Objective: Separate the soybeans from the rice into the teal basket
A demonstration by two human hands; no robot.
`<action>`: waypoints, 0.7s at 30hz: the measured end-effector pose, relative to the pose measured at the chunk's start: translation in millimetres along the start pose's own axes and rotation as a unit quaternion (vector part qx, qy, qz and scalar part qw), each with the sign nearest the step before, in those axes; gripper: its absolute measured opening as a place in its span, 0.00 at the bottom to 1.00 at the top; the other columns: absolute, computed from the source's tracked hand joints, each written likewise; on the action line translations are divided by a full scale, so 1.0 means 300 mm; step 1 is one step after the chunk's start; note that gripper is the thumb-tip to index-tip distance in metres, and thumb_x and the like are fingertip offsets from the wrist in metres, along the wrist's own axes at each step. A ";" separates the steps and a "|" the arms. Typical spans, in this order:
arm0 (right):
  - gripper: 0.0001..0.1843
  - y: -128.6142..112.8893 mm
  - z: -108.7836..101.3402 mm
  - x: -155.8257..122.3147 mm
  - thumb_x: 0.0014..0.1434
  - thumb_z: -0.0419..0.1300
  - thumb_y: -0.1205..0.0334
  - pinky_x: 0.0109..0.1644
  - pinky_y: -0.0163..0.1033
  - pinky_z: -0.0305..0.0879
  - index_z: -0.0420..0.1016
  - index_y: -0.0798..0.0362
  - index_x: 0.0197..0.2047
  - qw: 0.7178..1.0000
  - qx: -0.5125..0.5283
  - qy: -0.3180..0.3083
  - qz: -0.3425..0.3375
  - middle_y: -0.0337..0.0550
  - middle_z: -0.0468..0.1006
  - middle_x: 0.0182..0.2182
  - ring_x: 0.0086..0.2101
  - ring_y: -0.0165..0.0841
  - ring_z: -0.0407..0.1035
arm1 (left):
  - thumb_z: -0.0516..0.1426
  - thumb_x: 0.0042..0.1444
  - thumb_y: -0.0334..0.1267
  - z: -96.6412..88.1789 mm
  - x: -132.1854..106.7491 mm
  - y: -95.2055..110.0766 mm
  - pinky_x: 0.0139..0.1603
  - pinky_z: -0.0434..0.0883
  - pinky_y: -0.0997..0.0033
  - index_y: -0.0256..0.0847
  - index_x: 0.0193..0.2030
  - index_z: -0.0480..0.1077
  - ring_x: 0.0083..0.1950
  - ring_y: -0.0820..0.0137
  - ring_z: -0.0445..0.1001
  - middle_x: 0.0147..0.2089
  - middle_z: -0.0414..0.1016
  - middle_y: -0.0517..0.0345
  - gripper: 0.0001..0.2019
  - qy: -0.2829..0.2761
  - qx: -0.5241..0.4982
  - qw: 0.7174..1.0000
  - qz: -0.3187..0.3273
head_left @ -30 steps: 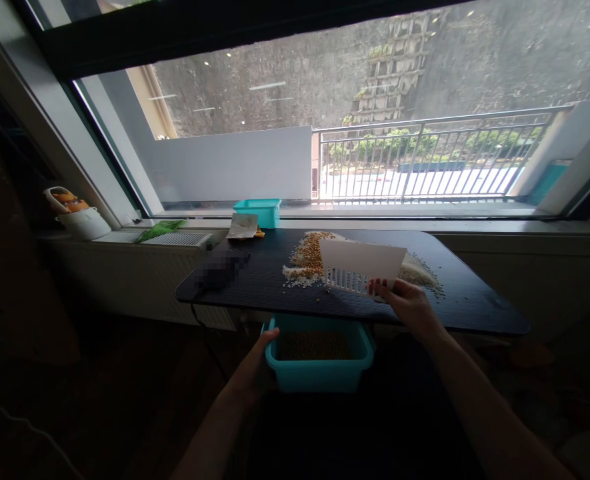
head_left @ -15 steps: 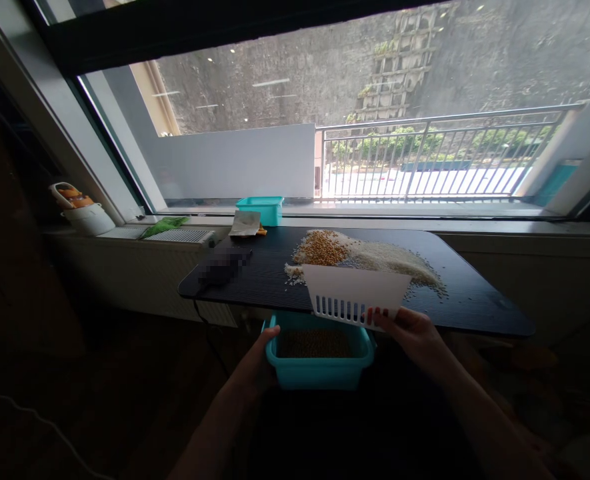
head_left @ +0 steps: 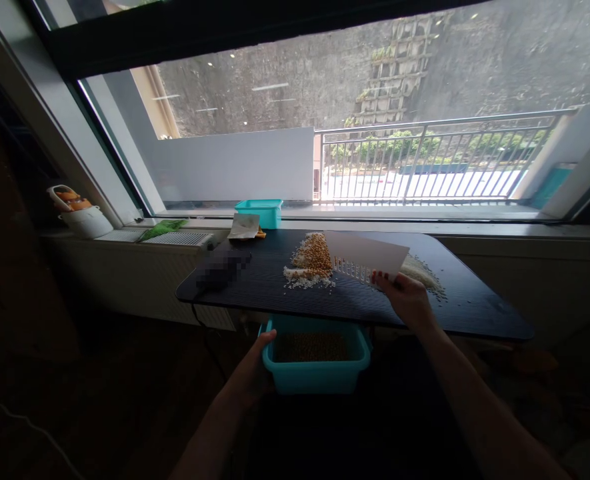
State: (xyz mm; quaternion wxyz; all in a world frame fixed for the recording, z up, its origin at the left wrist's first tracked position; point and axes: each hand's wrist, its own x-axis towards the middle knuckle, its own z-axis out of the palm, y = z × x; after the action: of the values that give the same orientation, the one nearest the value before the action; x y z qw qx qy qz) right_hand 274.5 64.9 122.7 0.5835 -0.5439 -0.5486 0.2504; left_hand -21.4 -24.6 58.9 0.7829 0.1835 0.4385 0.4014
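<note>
My right hand [head_left: 405,297] grips a white slotted scoop [head_left: 367,259] by its near right corner and holds it over the black table [head_left: 475,307], beside a heap of yellow beans [head_left: 316,253] mixed with white rice [head_left: 302,279]. More rice [head_left: 422,270] lies to the scoop's right. My left hand [head_left: 255,370] holds the left rim of a teal bin [head_left: 317,375] below the table's front edge. The bin has beans in it.
A second teal bin [head_left: 265,210] and a paper packet [head_left: 243,227] stand at the table's far edge by the window sill. A dark blurred object [head_left: 223,268] lies on the table's left part. White bowls [head_left: 83,219] sit on the left ledge.
My right hand brought the scoop from the pile to the table's front edge over the bin, then carried it back to the grain pile. The left hand stayed on the bin.
</note>
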 end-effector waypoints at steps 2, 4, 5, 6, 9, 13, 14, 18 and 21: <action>0.16 0.005 0.007 0.007 0.44 0.65 0.46 0.32 0.39 0.69 0.78 0.52 0.25 1.000 -0.005 -0.002 0.001 0.41 0.79 0.22 0.27 0.35 0.72 | 0.56 0.53 0.54 -0.004 0.004 -0.002 0.48 0.69 0.62 0.41 0.60 0.62 0.57 0.55 0.68 0.57 0.70 0.46 0.31 0.004 0.004 1.000 0.003; 0.16 0.009 0.015 0.007 0.44 0.65 0.46 0.32 0.39 0.69 0.78 0.52 0.25 1.000 0.001 -0.005 0.004 0.41 0.79 0.22 0.27 0.36 0.72 | 0.56 0.53 0.54 -0.007 0.006 -0.003 0.46 0.69 0.63 0.40 0.60 0.62 0.56 0.55 0.68 0.56 0.70 0.46 0.31 0.002 0.008 1.000 0.002; 0.17 0.011 0.020 0.006 0.44 0.65 0.46 0.33 0.40 0.69 0.78 0.52 0.25 1.000 0.006 -0.007 0.006 0.41 0.79 0.23 0.27 0.36 0.72 | 0.56 0.53 0.54 -0.008 0.007 -0.004 0.46 0.69 0.63 0.40 0.60 0.62 0.56 0.55 0.69 0.56 0.70 0.46 0.31 0.000 0.009 1.000 0.001; 0.17 0.014 0.026 0.005 0.44 0.65 0.46 0.33 0.40 0.69 0.78 0.52 0.25 1.000 0.011 -0.011 0.010 0.41 0.79 0.23 0.27 0.36 0.73 | 0.56 0.53 0.54 -0.008 0.007 -0.004 0.45 0.69 0.63 0.41 0.60 0.63 0.56 0.55 0.69 0.56 0.71 0.46 0.31 -0.003 0.009 1.000 0.001; 0.17 0.027 0.045 0.002 0.44 0.65 0.46 0.36 0.41 0.69 0.78 0.53 0.27 0.999 0.016 -0.023 0.020 0.41 0.80 0.24 0.28 0.37 0.73 | 0.56 0.53 0.54 -0.005 0.006 -0.003 0.46 0.69 0.63 0.41 0.60 0.62 0.55 0.55 0.70 0.55 0.71 0.46 0.30 -0.008 0.004 1.000 0.000; 0.19 0.049 0.070 0.007 0.44 0.65 0.45 0.37 0.42 0.70 0.78 0.53 0.29 0.999 0.017 -0.040 0.019 0.41 0.80 0.25 0.29 0.37 0.74 | 0.55 0.54 0.53 0.004 0.002 0.001 0.46 0.69 0.63 0.39 0.61 0.61 0.56 0.55 0.69 0.56 0.71 0.45 0.30 -0.003 -0.005 1.000 -0.004; 0.19 0.053 0.074 0.008 0.43 0.65 0.45 0.38 0.42 0.70 0.78 0.53 0.29 0.999 0.021 -0.046 0.019 0.42 0.80 0.26 0.30 0.38 0.74 | 0.55 0.55 0.53 0.006 0.001 0.002 0.46 0.69 0.63 0.39 0.61 0.61 0.56 0.55 0.69 0.56 0.70 0.45 0.30 -0.003 -0.006 1.000 -0.003; 0.20 0.058 0.080 0.007 0.43 0.65 0.43 0.40 0.43 0.70 0.79 0.53 0.28 0.997 0.029 -0.072 0.025 0.42 0.81 0.27 0.31 0.38 0.75 | 0.56 0.54 0.53 0.008 -0.001 0.005 0.47 0.69 0.63 0.40 0.61 0.61 0.57 0.55 0.68 0.56 0.70 0.46 0.30 -0.008 -0.009 1.000 -0.001; 0.21 0.058 0.074 0.000 0.42 0.65 0.42 0.40 0.42 0.70 0.79 0.53 0.28 0.995 0.030 -0.091 0.027 0.42 0.81 0.27 0.32 0.39 0.75 | 0.56 0.54 0.53 0.010 -0.002 0.006 0.47 0.69 0.62 0.40 0.61 0.62 0.58 0.55 0.67 0.56 0.71 0.46 0.30 -0.010 -0.011 1.000 -0.001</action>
State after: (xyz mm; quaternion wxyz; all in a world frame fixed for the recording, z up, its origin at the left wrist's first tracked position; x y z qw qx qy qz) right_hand 259.6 77.8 102.6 0.5401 -0.5163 -0.5766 0.3306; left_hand -19.9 -23.7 61.9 0.7893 0.1785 0.4267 0.4039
